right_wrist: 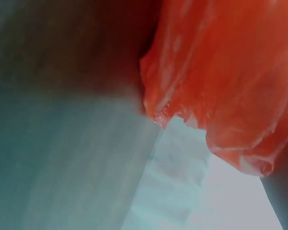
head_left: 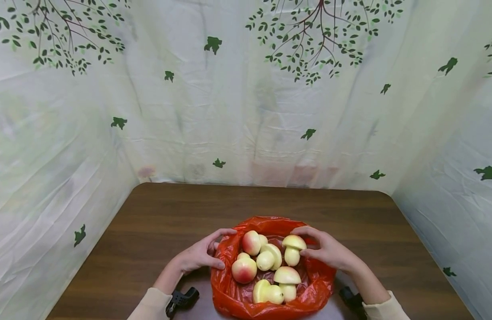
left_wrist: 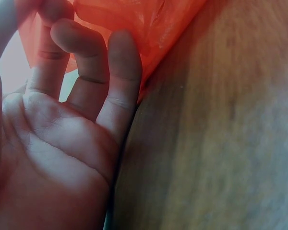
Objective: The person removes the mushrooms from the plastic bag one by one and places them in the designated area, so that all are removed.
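A red plastic bag (head_left: 272,311), its mouth spread wide, sits in front of me with several pale yellow mushrooms (head_left: 287,276) in it, some with pink-red caps. My left hand (head_left: 199,253) holds the bag's left side, thumb low and forefinger over the rim. Its curled fingers (left_wrist: 122,62) lie against the red plastic in the left wrist view. Reaching over the right rim, my right hand (head_left: 330,249) has thumb and forefinger around the cap of the upper right mushroom (head_left: 292,255). In the right wrist view, crumpled bag plastic (right_wrist: 221,72) hides the fingers.
The brown wooden table (head_left: 182,200) reaches back to a pale curtain (head_left: 238,111) printed with leaves, which also hangs at both sides. A grey surface (head_left: 202,306) shows under the bag near the front. Each wrist has a black camera mount (head_left: 182,300).
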Action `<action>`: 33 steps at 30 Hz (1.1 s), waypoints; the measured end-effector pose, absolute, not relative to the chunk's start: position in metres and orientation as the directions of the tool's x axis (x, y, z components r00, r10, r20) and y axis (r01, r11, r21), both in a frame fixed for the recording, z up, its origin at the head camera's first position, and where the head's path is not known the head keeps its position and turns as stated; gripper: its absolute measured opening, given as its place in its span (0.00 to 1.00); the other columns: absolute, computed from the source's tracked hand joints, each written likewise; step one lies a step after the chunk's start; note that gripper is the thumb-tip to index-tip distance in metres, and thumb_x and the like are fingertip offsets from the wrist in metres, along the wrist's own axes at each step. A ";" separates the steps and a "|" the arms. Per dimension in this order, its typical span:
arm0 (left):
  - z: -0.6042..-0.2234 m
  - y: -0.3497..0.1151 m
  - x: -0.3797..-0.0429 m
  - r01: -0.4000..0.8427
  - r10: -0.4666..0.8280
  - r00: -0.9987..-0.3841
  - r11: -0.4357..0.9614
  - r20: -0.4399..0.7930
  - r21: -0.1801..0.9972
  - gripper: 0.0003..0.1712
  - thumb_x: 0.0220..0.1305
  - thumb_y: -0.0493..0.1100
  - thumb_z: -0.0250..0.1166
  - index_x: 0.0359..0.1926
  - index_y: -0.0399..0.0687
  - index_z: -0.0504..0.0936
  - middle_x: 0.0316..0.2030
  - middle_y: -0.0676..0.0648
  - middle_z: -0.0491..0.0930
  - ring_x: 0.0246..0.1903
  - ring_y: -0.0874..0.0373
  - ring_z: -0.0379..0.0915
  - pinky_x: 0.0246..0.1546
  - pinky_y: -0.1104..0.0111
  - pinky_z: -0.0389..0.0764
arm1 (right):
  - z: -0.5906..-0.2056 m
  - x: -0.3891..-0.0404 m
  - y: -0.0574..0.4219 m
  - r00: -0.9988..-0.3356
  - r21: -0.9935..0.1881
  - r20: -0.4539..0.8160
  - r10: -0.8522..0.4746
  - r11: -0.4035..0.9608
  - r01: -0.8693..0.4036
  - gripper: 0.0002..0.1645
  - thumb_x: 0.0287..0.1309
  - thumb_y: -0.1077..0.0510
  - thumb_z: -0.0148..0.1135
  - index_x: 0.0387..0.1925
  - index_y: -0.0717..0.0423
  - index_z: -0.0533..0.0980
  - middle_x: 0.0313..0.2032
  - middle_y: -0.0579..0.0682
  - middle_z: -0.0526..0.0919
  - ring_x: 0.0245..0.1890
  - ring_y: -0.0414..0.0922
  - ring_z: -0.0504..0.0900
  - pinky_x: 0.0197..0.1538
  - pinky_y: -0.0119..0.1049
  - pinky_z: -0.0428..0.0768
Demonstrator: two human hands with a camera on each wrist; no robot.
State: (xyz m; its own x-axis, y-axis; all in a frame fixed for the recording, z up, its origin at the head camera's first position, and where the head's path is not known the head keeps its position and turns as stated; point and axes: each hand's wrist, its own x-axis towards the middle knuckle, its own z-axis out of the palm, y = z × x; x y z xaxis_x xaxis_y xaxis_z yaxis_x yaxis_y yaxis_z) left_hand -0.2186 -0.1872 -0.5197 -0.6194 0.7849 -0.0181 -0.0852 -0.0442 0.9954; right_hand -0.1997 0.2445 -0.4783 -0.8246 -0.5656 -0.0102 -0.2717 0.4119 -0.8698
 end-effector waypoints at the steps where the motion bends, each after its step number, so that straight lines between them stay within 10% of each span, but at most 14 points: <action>1: -0.519 -0.187 -0.218 -0.085 0.784 -0.621 -0.042 -0.020 0.995 0.48 0.69 0.35 0.70 0.82 0.49 0.54 0.45 0.47 0.90 0.46 0.54 0.91 0.49 0.57 0.91 | -0.476 -0.199 0.245 -0.829 -0.880 -0.013 -0.559 0.401 -0.256 0.27 0.72 0.51 0.67 0.69 0.44 0.75 0.66 0.54 0.79 0.63 0.44 0.79 0.61 0.29 0.82; 10: -0.519 -0.188 -0.218 -0.084 0.780 -0.625 -0.052 -0.012 0.995 0.48 0.70 0.36 0.70 0.82 0.48 0.54 0.44 0.47 0.90 0.45 0.54 0.91 0.48 0.58 0.91 | -0.460 -0.201 0.258 -0.876 -0.956 0.007 -0.483 0.254 -0.148 0.30 0.73 0.56 0.66 0.73 0.52 0.71 0.69 0.62 0.75 0.61 0.35 0.83 0.59 0.38 0.88; 21: -0.520 -0.191 -0.218 -0.092 0.781 -0.624 -0.057 -0.013 0.994 0.47 0.70 0.35 0.70 0.82 0.49 0.54 0.45 0.46 0.90 0.45 0.54 0.91 0.48 0.58 0.92 | -0.454 -0.213 0.279 -0.918 -0.945 0.117 -0.379 0.242 -0.220 0.31 0.74 0.61 0.65 0.73 0.60 0.69 0.64 0.46 0.80 0.60 0.31 0.82 0.59 0.26 0.84; 33: -0.521 -0.189 -0.218 -0.089 0.787 -0.617 -0.062 -0.006 0.994 0.47 0.70 0.34 0.69 0.82 0.49 0.54 0.45 0.47 0.90 0.44 0.56 0.91 0.47 0.59 0.92 | -0.457 -0.237 0.290 -0.974 -0.917 0.098 -0.206 0.361 -0.168 0.35 0.72 0.52 0.68 0.74 0.59 0.69 0.70 0.65 0.75 0.58 0.24 0.77 0.57 0.21 0.80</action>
